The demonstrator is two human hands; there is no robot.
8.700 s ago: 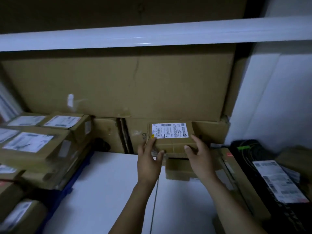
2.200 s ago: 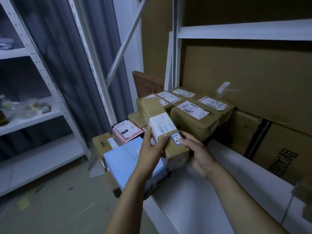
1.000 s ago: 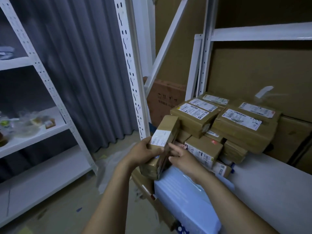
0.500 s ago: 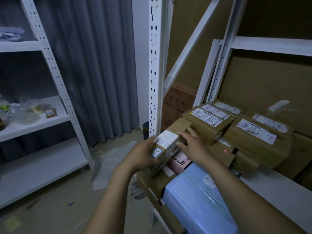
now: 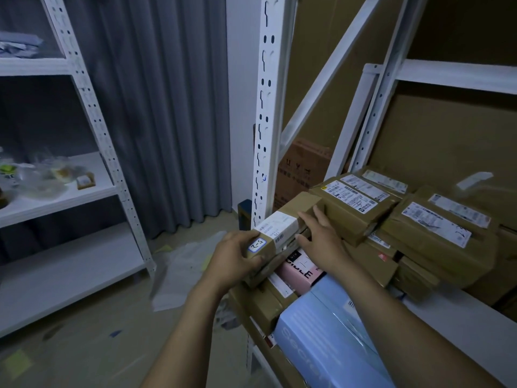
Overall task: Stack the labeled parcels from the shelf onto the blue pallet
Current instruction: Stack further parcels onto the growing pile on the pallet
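Observation:
A long brown parcel (image 5: 291,217) with a white label and a small blue-edged sticker lies on top of the stacked parcels at the left end of the shelf. My left hand (image 5: 237,256) grips its near end. My right hand (image 5: 321,239) presses on its right side and far part. Just beyond stands a pile of labeled brown parcels (image 5: 397,219). Under the held parcel are a pink box (image 5: 300,271) and a light blue box (image 5: 333,340). The blue pallet is hidden under the parcels.
A white perforated upright (image 5: 265,113) rises right behind the held parcel. Large cardboard sheets (image 5: 447,141) fill the shelf's back. A white rack (image 5: 84,169) with small items stands at left before a grey curtain. Plastic wrap (image 5: 181,264) lies on the floor.
I have carried the parcel from the right of the shelf to the left end. In the last half second it has tilted flatter onto the stack, with my right hand sliding along its side.

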